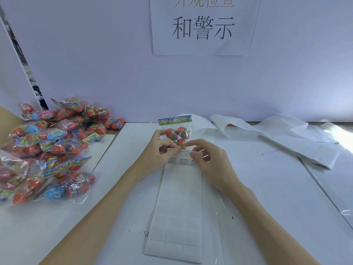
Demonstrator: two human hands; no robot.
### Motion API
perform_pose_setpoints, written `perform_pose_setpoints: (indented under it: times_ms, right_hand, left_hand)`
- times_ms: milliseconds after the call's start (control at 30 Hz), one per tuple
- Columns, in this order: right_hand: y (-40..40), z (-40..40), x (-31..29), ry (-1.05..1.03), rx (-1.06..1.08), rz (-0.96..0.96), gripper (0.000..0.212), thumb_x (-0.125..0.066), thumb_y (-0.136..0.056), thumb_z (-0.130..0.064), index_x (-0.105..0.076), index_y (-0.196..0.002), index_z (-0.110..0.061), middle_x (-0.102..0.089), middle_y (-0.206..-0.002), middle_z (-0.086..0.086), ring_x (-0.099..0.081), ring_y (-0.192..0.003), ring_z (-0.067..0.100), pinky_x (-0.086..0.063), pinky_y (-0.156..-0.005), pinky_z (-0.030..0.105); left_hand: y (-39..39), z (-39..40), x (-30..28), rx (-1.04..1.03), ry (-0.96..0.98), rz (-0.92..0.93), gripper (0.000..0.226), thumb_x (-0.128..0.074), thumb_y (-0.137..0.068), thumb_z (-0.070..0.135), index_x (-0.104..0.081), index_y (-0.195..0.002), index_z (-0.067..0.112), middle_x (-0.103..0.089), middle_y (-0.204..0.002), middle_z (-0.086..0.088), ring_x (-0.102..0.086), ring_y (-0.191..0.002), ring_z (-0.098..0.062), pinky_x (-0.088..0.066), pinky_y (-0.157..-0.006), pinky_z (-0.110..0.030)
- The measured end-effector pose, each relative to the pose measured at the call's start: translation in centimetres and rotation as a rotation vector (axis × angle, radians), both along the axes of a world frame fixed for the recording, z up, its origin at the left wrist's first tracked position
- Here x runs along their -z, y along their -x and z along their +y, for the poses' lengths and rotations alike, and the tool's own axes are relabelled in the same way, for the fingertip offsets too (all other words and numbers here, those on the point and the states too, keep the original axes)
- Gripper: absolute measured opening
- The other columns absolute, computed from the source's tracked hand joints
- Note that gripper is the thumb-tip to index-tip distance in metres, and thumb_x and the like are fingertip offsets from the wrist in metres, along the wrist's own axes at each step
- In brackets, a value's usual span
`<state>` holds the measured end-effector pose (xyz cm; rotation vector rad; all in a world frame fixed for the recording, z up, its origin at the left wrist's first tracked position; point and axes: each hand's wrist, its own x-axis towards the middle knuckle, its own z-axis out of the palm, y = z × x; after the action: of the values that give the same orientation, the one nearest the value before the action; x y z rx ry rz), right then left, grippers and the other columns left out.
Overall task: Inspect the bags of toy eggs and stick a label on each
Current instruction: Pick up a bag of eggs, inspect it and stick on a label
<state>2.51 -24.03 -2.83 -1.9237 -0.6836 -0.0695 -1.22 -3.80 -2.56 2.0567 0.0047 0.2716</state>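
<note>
A clear bag of red toy eggs with a colourful header card lies flat at the middle of the table, just beyond my hands. A long white label sheet runs from the bag toward me, with printed warning labels left only at its far end. My left hand pinches at the top edge of those labels with thumb and forefinger. My right hand pinches the sheet's right part beside it. The far end of the sheet overlaps the bag's lower part.
A big pile of bagged toy eggs in red, blue and pink fills the left side. Used white backing sheets lie crumpled at the back right. A paper sign hangs on the white wall behind.
</note>
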Motion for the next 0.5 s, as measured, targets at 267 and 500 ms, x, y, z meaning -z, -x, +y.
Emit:
perform_pose_setpoints:
  times_ms: [267,500]
  right_hand:
    - [-0.20,-0.12,-0.16,-0.065,-0.038,0.049,0.036,-0.065,-0.097,0.003,-0.086,-0.093,-0.026,-0.069,-0.094,-0.008,-0.060,-0.078,0.002,-0.044,-0.072,0.011]
    - [-0.20,0.12,0.12,0.001,-0.034,0.025,0.039,-0.061,-0.102,-0.004,-0.078,-0.119,-0.035,-0.064,-0.094,-0.004,-0.055,-0.076,0.003,-0.042,-0.071,0.011]
  left_hand:
    - [-0.28,0.27,0.13,-0.006,0.007,0.034,0.018,-0.064,-0.103,0.017,-0.078,-0.093,0.010,-0.046,-0.136,0.006,-0.057,-0.081,0.002,-0.041,-0.078,-0.006]
    - [-0.20,0.20,0.07,0.015,-0.038,0.025,0.018,-0.064,-0.103,0.015,-0.077,-0.093,0.009,-0.045,-0.137,0.000,-0.058,-0.084,0.010,-0.040,-0.079,-0.006]
